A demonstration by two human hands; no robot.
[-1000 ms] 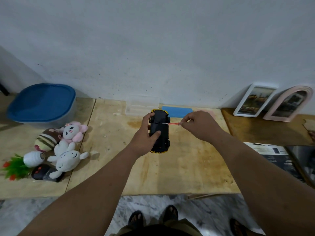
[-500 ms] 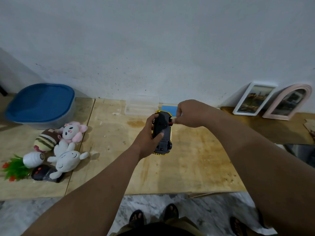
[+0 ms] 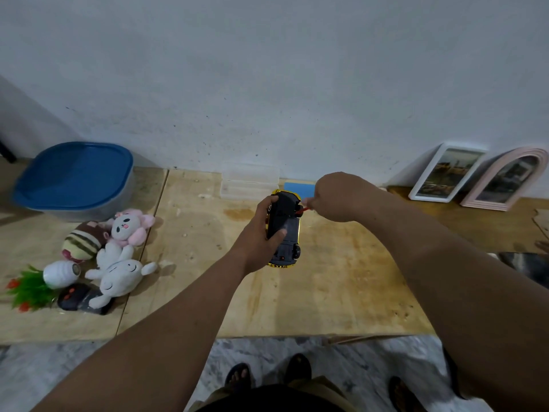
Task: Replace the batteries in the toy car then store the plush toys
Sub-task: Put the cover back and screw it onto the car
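Observation:
My left hand (image 3: pixel 259 236) grips a yellow toy car (image 3: pixel 285 230) turned belly-up above the wooden table (image 3: pixel 341 286), its black underside facing me. My right hand (image 3: pixel 341 196) pinches a small red screwdriver (image 3: pixel 302 209) whose tip meets the far end of the car's underside. At the left lie three plush toys: a pink-and-white one (image 3: pixel 129 226), a brown striped one (image 3: pixel 84 240) and a white rabbit (image 3: pixel 117 275).
A grey tub with a blue lid (image 3: pixel 74 176) stands at the back left. A clear plastic box (image 3: pixel 250 181) and a blue pad (image 3: pixel 298 189) sit by the wall. Two picture frames (image 3: pixel 448 171) lean at the right. A toppled plant pot (image 3: pixel 44 281) and black remote (image 3: pixel 80 298) lie near the plush toys.
My right hand swung up over the car's far end, then eased back right; the screwdriver stays at the car's underside. The car tilted slightly in my left hand.

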